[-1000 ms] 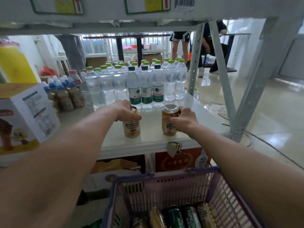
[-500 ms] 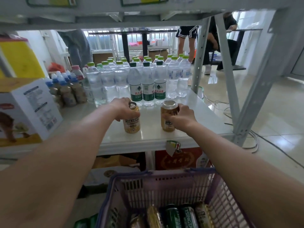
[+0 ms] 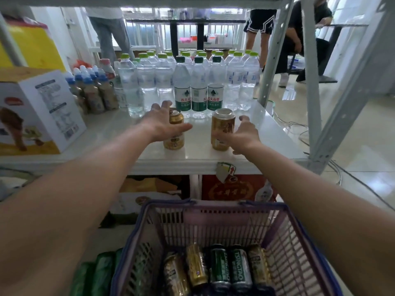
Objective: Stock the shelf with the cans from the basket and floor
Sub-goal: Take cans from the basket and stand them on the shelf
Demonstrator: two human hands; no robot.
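Observation:
Two gold cans stand upright on the white shelf [image 3: 245, 146]. My left hand [image 3: 163, 123] hovers open in front of the left gold can [image 3: 174, 139], fingers spread and off it. My right hand [image 3: 243, 135] is open beside the right gold can [image 3: 222, 127], fingers loose at its right side. Below, a purple basket [image 3: 213, 212] holds several gold and green cans [image 3: 220, 268]. Green cans [image 3: 96, 272] lie on the floor to the basket's left.
Rows of water bottles [image 3: 198, 88] stand behind the two cans. Small brown bottles [image 3: 92, 90] and a white carton [image 3: 40, 112] fill the shelf's left. A grey shelf post [image 3: 312, 82] rises at right. People stand behind the shelf. Boxes sit under the shelf.
Both hands have let go of the gold cans and opened. The cans now stand free on the shelf. The view has moved closer and tilted down.

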